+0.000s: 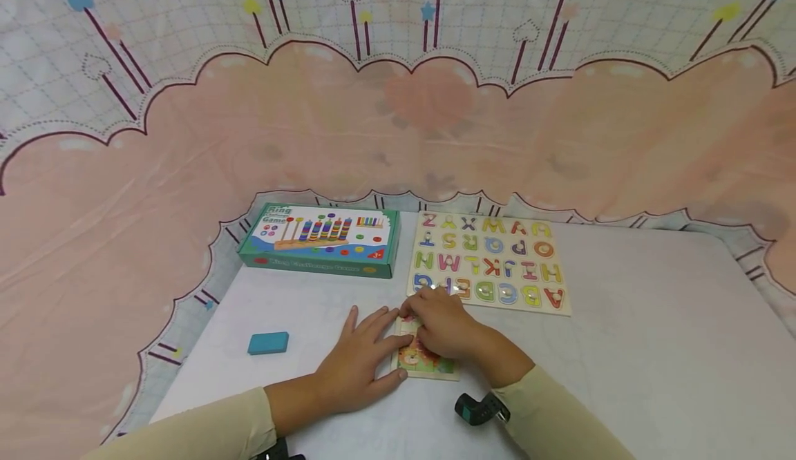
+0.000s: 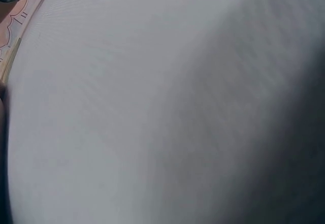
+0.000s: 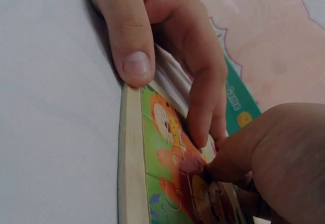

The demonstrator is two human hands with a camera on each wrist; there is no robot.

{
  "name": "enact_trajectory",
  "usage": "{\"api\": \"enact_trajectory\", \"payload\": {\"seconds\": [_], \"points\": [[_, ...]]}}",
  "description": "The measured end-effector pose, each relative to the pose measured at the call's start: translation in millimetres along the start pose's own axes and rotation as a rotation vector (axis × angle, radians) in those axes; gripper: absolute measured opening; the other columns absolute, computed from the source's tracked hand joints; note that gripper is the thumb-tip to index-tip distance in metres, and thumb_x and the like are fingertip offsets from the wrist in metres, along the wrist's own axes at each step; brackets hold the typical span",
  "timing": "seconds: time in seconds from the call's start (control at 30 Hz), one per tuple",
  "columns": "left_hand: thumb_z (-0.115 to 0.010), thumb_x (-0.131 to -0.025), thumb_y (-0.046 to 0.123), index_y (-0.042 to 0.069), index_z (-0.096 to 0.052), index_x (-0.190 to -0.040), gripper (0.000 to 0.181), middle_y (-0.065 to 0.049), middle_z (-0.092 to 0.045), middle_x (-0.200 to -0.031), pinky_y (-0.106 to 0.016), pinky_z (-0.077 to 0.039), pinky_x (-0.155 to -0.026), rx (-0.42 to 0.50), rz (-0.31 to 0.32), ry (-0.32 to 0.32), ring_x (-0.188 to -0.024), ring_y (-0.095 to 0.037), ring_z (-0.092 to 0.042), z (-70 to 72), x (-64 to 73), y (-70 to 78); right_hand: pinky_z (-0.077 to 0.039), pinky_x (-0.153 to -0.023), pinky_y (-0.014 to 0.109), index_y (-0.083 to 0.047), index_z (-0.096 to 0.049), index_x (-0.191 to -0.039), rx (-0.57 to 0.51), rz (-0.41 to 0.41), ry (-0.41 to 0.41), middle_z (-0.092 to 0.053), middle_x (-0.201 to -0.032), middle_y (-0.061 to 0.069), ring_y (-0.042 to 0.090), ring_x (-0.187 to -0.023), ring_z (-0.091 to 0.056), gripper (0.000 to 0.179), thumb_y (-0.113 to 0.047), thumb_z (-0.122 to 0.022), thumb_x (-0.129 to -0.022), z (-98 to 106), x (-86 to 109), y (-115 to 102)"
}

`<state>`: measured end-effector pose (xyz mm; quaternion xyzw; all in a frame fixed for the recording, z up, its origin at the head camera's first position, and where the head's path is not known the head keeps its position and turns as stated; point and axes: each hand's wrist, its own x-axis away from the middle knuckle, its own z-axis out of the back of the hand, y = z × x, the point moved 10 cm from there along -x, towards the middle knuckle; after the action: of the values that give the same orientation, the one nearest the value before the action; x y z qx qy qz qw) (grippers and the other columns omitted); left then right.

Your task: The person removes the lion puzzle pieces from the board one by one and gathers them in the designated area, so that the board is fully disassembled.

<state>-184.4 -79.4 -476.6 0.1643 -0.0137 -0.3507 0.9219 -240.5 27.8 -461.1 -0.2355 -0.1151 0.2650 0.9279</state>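
A small wooden jigsaw puzzle [image 1: 429, 367] with a cartoon animal picture lies flat on the white table. My left hand [image 1: 357, 360] spreads its fingers beside it, thumb at the near left corner and index finger reaching over its left edge. In the right wrist view, that left thumb [image 3: 137, 64] rests against the wooden rim. My right hand [image 1: 449, 325] bends over the puzzle's upper part, fingers curled and thumb [image 3: 228, 158] touching the picture. Whether a piece is pinched beneath those fingers is hidden. The left wrist view holds mostly blurred white cloth.
A wooden alphabet board [image 1: 488, 260] with colourful letters lies just beyond my right hand. At the back left is a green Ring Challenge Game box [image 1: 320, 239]. A blue block [image 1: 269, 342] sits left of my left hand. A patterned curtain [image 1: 398, 121] hangs behind the table.
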Motion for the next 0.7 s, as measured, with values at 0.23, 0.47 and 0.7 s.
{"api": "enact_trajectory", "payload": {"seconds": [0.23,0.47,0.7], "points": [[-0.057,-0.103,0.063,0.036,-0.056,-0.154,0.058,0.0,-0.029,-0.175,-0.074,-0.005,-0.124,-0.003,0.014,-0.022,-0.162,-0.024,-0.021,-0.9,-0.6,-1.9,-0.045,-0.11,0.051,-0.017,-0.069,-0.133,-0.074,-0.015,0.002,-0.064,-0.131,-0.001,0.022,-0.122,-0.054,0.038,-0.009,-0.072,-0.095,1.2,0.3,7.3],[-0.056,-0.103,0.064,0.038,-0.054,-0.155,0.059,-0.001,-0.029,-0.175,-0.072,-0.005,-0.125,-0.021,0.035,-0.044,-0.163,-0.025,-0.021,-1.5,-1.3,-2.3,-0.045,-0.114,0.049,-0.019,-0.07,-0.134,-0.129,0.013,0.014,-0.066,-0.134,-0.003,0.021,-0.128,-0.055,0.04,-0.008,-0.072,-0.096,4.2,3.9,10.5],[-0.056,-0.103,0.064,0.04,-0.052,-0.157,0.06,-0.002,-0.029,-0.175,-0.072,-0.004,-0.125,-0.025,0.045,-0.06,-0.163,-0.025,-0.02,-4.1,-1.2,-4.4,-0.045,-0.114,0.049,-0.018,-0.07,-0.136,-0.135,0.018,0.011,-0.066,-0.136,-0.002,0.022,-0.13,-0.055,0.04,-0.009,-0.073,-0.097,5.8,4.8,10.1]]}}
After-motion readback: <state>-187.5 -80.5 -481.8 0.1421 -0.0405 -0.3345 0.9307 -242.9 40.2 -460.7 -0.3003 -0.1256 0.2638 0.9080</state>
